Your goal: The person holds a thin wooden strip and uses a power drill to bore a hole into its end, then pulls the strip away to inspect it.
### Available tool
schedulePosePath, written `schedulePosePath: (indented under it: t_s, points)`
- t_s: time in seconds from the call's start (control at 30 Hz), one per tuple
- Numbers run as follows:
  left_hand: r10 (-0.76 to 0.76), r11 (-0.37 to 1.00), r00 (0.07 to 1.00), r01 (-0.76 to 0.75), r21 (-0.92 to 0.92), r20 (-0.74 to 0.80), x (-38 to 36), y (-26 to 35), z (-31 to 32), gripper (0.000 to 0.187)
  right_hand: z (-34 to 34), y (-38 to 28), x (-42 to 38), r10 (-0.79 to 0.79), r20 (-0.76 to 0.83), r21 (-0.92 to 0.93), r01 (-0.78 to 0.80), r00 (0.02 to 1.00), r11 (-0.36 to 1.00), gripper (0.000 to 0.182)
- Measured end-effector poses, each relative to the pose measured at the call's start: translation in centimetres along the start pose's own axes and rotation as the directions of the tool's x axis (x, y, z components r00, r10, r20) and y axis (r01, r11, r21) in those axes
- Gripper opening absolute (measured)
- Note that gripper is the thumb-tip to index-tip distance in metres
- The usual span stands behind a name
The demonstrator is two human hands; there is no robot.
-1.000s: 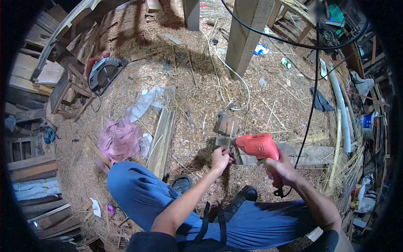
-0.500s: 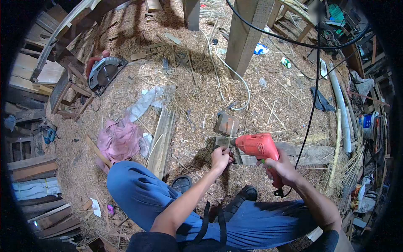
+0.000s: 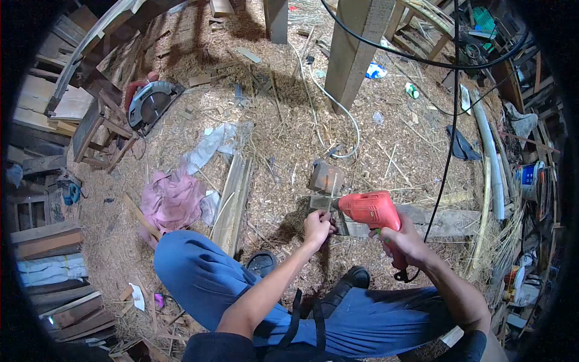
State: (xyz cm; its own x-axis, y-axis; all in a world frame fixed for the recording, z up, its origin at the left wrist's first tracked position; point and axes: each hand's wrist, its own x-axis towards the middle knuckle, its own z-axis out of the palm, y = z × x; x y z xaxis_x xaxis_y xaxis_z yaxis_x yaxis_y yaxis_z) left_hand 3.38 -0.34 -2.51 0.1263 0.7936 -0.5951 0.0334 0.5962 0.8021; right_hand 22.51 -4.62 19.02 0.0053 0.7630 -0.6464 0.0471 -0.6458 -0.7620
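Note:
A red power drill (image 3: 368, 208) is in my right hand (image 3: 405, 241), its handle wrapped by my fingers and its nose pointing left. My left hand (image 3: 318, 229) is closed just below the drill's tip, on a small thin piece that I cannot make out. Beside the fingertips, a light flat piece (image 3: 320, 203) lies at the left end of a grey wooden board (image 3: 443, 222) on the ground. Directly above it sits a brown block (image 3: 326, 179). The exact contact between drill tip and workpiece is too small to tell.
A circular saw (image 3: 151, 105) rests at the upper left by a small wooden frame (image 3: 102, 136). A pink cloth (image 3: 173, 201) and planks (image 3: 232, 205) lie left of my hands. A wooden post (image 3: 356, 54) stands ahead. A black cable (image 3: 449, 157) hangs at the right.

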Motion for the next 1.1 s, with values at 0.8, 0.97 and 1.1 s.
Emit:
schedulePosePath:
  t_s: [0.8, 0.97, 1.1]
  points:
    - [0.054, 0.998, 0.999, -0.054, 0.03, 0.002, 0.0, -0.1, 0.0, 0.021, 0.1, 0.1, 0.1, -0.041, -0.008, -0.002, 0.041, 0.999, 0.999, 0.057]
    - [0.039, 0.996, 0.999, -0.041, 0.083, 0.033, -0.3, 0.6, -0.2, 0.022, -0.2, -0.3, 0.2, -0.016, 0.03, -0.072, 0.018, 0.999, 0.997, 0.052]
    - [0.074, 0.985, 0.997, -0.074, 0.154, 0.004, -0.3, 0.4, -0.4, 0.022, 0.2, -1.0, 0.2, -0.047, 0.024, -0.112, 0.049, 0.999, 0.992, 0.051]
